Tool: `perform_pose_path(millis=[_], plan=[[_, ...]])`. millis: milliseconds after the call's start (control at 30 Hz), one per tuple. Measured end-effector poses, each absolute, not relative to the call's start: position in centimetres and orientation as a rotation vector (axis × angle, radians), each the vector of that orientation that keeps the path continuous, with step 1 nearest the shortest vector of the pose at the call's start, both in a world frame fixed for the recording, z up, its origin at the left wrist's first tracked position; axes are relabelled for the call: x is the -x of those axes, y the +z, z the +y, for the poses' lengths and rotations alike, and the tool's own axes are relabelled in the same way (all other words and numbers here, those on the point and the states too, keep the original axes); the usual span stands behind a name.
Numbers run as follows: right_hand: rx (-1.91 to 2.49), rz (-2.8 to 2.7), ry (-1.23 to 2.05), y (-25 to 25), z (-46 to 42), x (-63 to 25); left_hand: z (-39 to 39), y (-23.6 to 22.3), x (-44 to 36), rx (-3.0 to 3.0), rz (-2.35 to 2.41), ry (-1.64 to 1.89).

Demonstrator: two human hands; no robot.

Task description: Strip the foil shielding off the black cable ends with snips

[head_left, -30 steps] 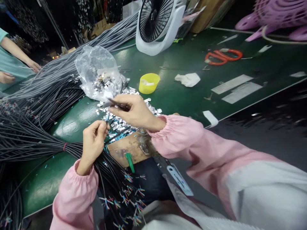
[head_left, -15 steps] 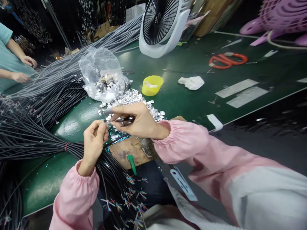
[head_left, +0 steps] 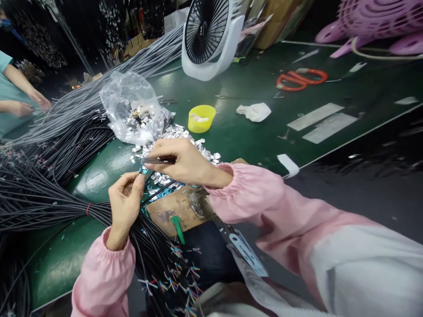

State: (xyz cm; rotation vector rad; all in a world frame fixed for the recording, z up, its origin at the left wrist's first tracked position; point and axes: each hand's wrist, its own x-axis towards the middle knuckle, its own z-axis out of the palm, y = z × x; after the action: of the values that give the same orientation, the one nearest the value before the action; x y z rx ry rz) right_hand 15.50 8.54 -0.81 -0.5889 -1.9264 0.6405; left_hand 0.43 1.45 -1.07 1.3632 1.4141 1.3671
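Note:
My left hand (head_left: 124, 200) pinches the end of a black cable between thumb and fingers, with a bit of blue wire showing at the tip. Closed around dark metal tweezers (head_left: 160, 160), my right hand (head_left: 185, 160) brings their tips against that wire end. Below my left wrist hangs a bundle of black cables (head_left: 148, 251) with fanned, coloured wire ends. A red tie (head_left: 88, 208) gathers the bundle to the left. Foil scraps (head_left: 175, 132) and small blue clippings lie behind and under my hands.
A clear plastic bag (head_left: 132, 108) of scraps, a yellow cup (head_left: 201, 119) and a white fan (head_left: 211, 66) stand behind. Orange-handled scissors (head_left: 301, 80) lie to the right. A cardboard piece (head_left: 165, 211) with a green clip-like thing (head_left: 177, 229) is near me. At far left, a co-worker's hands (head_left: 29, 103) handle cables.
My right hand has closed its fingers on the tweezers and brought their tips to the wire end. The whole view has shifted slightly. The co-worker's hands moved a little.

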Motion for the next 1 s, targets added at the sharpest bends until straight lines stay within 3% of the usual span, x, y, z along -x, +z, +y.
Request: perform_pose_path(millis=[700, 1000], plan=[[0.481, -1.970, 0.626, -0.9, 8.1, -15.8, 1.3, -0.4, -0.6, -1.231, 1.278, 1.160], [0.580, -1.753, 1.499, -0.2, 8.2, -15.3, 1.1, -1.2, 0.0, -1.471, 1.354, 1.394]])
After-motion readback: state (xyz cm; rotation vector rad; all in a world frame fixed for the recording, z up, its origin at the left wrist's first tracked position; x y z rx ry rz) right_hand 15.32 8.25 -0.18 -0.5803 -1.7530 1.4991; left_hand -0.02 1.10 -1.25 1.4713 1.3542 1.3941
